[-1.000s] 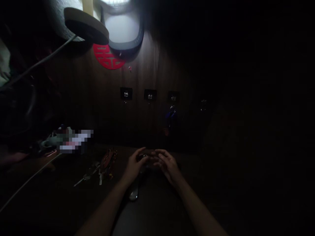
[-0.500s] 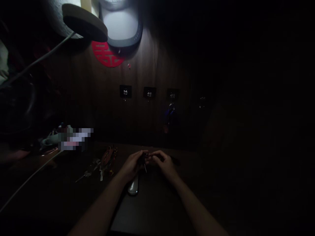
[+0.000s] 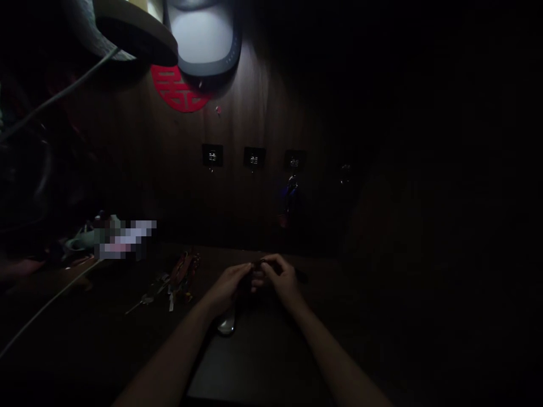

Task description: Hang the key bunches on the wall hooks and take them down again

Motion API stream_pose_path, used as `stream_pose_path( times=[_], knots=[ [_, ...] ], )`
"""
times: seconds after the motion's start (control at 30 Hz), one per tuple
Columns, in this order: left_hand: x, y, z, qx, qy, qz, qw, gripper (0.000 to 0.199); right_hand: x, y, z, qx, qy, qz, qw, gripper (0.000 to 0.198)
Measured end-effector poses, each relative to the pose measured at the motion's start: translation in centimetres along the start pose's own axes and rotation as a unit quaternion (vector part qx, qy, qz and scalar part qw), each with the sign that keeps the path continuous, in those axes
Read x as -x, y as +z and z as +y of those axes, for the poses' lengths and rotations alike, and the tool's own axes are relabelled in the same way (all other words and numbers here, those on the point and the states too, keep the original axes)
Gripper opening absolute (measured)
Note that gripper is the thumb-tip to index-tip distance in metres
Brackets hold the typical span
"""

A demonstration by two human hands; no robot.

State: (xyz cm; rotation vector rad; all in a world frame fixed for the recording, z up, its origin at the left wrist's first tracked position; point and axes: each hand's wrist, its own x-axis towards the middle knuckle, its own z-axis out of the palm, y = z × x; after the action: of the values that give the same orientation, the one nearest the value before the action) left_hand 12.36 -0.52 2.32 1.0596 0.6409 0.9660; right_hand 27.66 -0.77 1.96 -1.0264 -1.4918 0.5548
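Note:
My left hand (image 3: 231, 285) and my right hand (image 3: 280, 278) are close together above the dark tabletop. Fingertips of both pinch a small dark object (image 3: 258, 264) between them; the gloom hides what kind it is. Below my left wrist lies a shiny, rounded silver end (image 3: 226, 325) of something, its upper part covered by that hand. To the left, a bunch of keys (image 3: 155, 288) rests beside a reddish-brown strap or cord bundle (image 3: 183, 271).
A pale cable (image 3: 51, 308) runs across the left of the table to a blurred-out patch (image 3: 127, 240). Wall hooks (image 3: 254, 159) line the dark panel behind, with something hanging from one. Above are a red paper cut-out (image 3: 180, 93), a grey-white cap-like shape (image 3: 206, 42) and a round lamp-like disc (image 3: 136, 34).
The thin pale rod that stuck out below my left hand no longer shows. My fingers have shifted slightly around the small dark object. The whole view has moved a little.

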Motion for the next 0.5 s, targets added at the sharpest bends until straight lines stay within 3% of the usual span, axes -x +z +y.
stream_pose_path(
  times=[0.1, 0.2, 0.37, 0.5],
  knots=[
    [0.0, -0.1, 0.1, -0.015, 0.007, -0.014, 1.0, 0.036, -0.5, -0.6, -0.1, -0.121, 0.079, 0.02, 0.989, 0.02],
    [-0.1, -0.2, 0.1, -0.027, 0.013, 0.009, 1.0, 0.038, -1.0, -1.5, 0.0, -0.187, 0.118, 0.081, 0.972, 0.025],
    [-0.7, -1.0, 0.0, -0.032, 0.035, 0.075, 0.996, 0.037, -1.9, -3.4, -0.2, -0.225, 0.13, 0.164, 0.952, 0.027],
    [-1.3, -1.9, 0.0, -0.052, 0.082, 0.141, 0.985, 0.04, -2.8, -5.3, -1.0, -0.203, 0.113, 0.198, 0.952, 0.029]
  ],
)
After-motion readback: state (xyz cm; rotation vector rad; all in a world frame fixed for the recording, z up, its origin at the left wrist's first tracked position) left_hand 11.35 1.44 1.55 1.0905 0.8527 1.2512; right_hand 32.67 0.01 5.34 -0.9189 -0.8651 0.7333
